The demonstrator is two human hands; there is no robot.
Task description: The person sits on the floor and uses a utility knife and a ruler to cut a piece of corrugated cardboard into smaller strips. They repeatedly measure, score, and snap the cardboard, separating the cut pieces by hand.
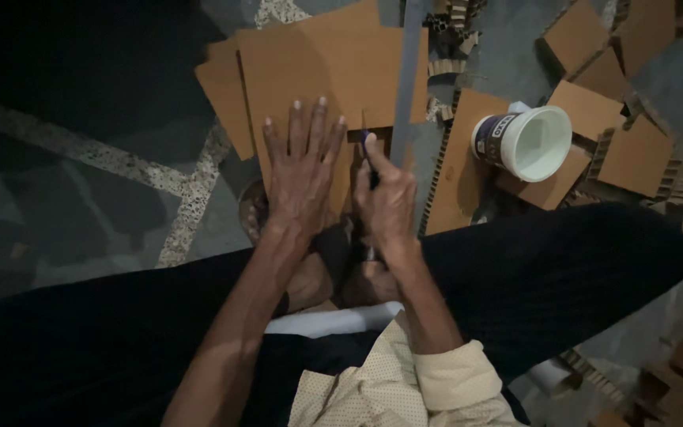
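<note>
While the left hand [303,170] is pressing flat, fingers apart, on the cardboard sheet [318,71] lying on the floor, the right hand [387,207] — grip clamped on a blue-handled knife [367,150] — is cutting; cut pieces [638,154] already lying around — sheet only partly cut.

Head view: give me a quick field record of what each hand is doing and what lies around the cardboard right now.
left hand: left hand pressed flat, fingers spread, on the cardboard sheet
right hand: right hand closed around a thin dark tool, tip at the sheet
tool type: too dark to tell, pen or cutter
straightedge: long grey strip lying across the sheet, right of the tool
container: white plastic tub on its side, open mouth facing right
scraps: cardboard offcuts scattered at right
surface: speckled floor
</note>
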